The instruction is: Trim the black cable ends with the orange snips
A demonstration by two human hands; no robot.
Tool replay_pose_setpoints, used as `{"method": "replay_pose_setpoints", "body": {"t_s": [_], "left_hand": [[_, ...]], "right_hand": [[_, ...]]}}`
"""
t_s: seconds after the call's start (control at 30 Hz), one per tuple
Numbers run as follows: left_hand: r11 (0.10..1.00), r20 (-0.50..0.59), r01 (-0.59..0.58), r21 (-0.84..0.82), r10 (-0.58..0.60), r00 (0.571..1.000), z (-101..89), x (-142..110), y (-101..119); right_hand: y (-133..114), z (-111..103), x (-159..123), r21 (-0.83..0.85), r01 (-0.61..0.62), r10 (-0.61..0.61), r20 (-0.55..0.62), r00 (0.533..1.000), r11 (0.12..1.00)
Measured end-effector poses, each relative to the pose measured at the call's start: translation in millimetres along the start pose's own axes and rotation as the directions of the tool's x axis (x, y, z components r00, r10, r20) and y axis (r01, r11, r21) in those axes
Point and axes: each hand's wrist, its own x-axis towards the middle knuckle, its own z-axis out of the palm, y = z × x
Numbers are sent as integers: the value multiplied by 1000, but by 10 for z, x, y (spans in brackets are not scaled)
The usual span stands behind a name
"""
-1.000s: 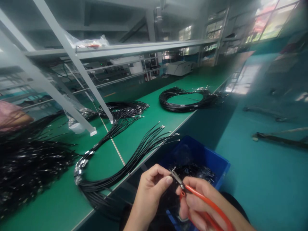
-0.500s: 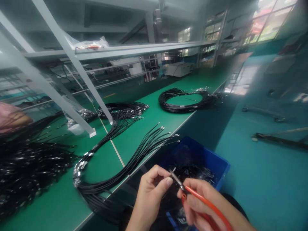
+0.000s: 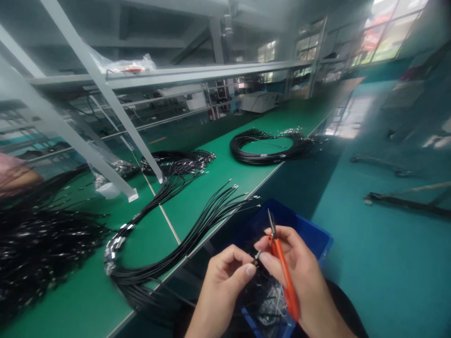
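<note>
My left hand (image 3: 227,277) is closed, thumb and forefinger pinching what looks like a cable end (image 3: 257,258), a small dark piece with a pale metallic tip. In my right hand (image 3: 296,263) is a pair of scissors (image 3: 287,277) with orange handles. Their narrow metal blades point up and away from the cable end. The right thumb is at the pale tip, close to my left fingertips. Below both hands stands a blue bin (image 3: 320,239) with dark scraps and clear plastic bits in it.
On the green table (image 3: 151,253) to my left lies a curved bundle of black cables (image 3: 197,234). A coiled bundle (image 3: 260,157) lies farther back, a large cable heap (image 3: 45,253) at far left. White shelf posts (image 3: 105,89) rise from the table. Another person's arm (image 3: 21,176) shows at left.
My right hand has turned the scissors upright, so the blades have left my left fingertips. The right thumb and fingers have come to the small pale tip. My left hand has barely moved.
</note>
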Motion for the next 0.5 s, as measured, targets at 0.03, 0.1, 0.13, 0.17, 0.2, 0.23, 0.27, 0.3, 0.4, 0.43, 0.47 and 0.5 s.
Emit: {"method": "replay_pose_setpoints", "body": {"t_s": [0.03,0.1,0.13,0.17,0.2,0.23,0.27,0.3,0.4,0.43,0.47,0.5], "left_hand": [[1000,10,1,-11,-1,1000,17,-11,5],[997,33,6,-72,-4,999,47,-27,17],[993,42,11,-120,-6,999,58,-31,22],[985,48,18,-174,-9,999,65,-33,25],[974,51,28,-225,-17,999,69,-32,26],[963,48,42,-266,-30,998,69,-31,25],[955,42,56,-291,-46,998,66,-29,23],[950,37,70,-304,-61,997,60,-27,19],[948,27,92,-305,-88,996,40,-28,10],[948,26,93,-306,-90,996,34,-29,8],[947,25,95,-307,-92,995,30,-30,6],[947,20,98,-307,-97,995,26,-31,4]], "right_hand": [[-16,29,-3,38,-33,32,23,999,999],[-24,68,-11,132,-111,102,76,992,985],[-15,78,-15,182,-152,135,101,986,971],[2,82,-18,229,-190,164,125,978,955],[24,83,-22,266,-219,185,146,972,939],[47,80,-25,292,-242,201,165,966,925],[69,77,-29,311,-260,211,182,960,914],[88,74,-34,326,-272,216,198,956,905],[110,77,-50,371,-287,211,232,950,883],[109,83,-53,383,-291,210,239,948,877],[107,91,-55,388,-293,210,243,947,874],[106,99,-54,385,-292,211,240,948,875]]}}
